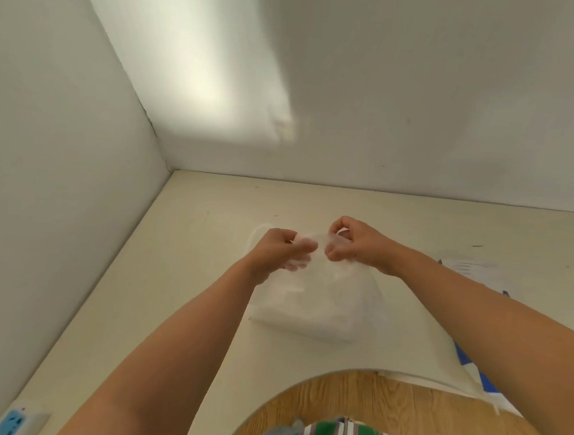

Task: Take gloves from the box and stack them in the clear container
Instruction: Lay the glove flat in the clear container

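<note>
Our left hand [276,250] has its fingers curled and pinching one edge of the glove [313,246]. The thin film drapes over those fingertips and hangs a little below them. The glove stretches from there to our right hand [355,243], whose thumb and forefinger are closed on its other edge, the remaining fingers tucked under. The clear container [319,317] sits on the table [201,245] directly beneath the fingers, so the glove is held in the air above it, not yet laid down. We judge the main risk to be the film itself. It looks light and clingy, so it may stick to our fingertips on release and lift back out, or crumple instead of lying flat on the stack. Pulling the two pinches apart too hard could stretch or tear it. We also cannot tell whether one glove or several stuck together are held between the fingers. The glove is nearly colourless, cloudy and soft-edged, hard to tell from the pale container and its whitish contents below. Further right, under our right forearm, a blue-and-white shape [490,381] may be the box.
</note>
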Demonstrator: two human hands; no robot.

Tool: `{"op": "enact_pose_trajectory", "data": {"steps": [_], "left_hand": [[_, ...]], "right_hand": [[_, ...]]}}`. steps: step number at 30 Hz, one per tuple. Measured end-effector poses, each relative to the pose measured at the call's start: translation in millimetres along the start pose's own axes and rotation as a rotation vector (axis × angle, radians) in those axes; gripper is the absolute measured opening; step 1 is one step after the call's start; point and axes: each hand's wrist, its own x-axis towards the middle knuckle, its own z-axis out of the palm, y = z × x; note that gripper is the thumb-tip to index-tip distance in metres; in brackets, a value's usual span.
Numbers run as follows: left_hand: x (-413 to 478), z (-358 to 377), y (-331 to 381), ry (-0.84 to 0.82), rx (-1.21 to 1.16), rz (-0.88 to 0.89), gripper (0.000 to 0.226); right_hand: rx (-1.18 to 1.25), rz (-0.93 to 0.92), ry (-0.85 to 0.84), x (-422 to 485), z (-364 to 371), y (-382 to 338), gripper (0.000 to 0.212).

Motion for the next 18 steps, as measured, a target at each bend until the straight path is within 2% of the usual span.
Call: {"op": "enact_pose_trajectory", "data": {"steps": [2,4,6,7,9,12,14,18], "left_hand": [[2,-2,-10,0.099,0.038,0.032,0.019],[7,-2,-20,0.222,0.186,0.018,0.014],[12,-4,-29,0.306,0.401,-0.015,0.014],[14,-5,-33,0.323,0.540,-0.013,0.016],[13,-4,-37,0.298,0.790,-0.007,0.019],[13,-3,-39,0.238,1.005,0.021,0.017],[12,-2,-40,0.216,1.125,0.027,0.017],[9,2,-41,0.225,1.221,0.006,0.028]], "right_hand": [[-0.170,-0.031,0.107,12,15,-3,0.042],[-0.471,-0.156,0.357,19,31,-1,0.047],[-0.692,-0.366,0.568,23,48,1,0.039],[-0.719,-0.454,0.581,24,55,2,0.032],[-0.708,-0.462,0.421,22,65,5,0.024],[-0.852,-0.108,0.120,24,77,16,0.045],[-0.959,0.011,0.027,27,84,27,0.061],[-0.956,0.116,-0.086,33,95,44,0.089]]}}
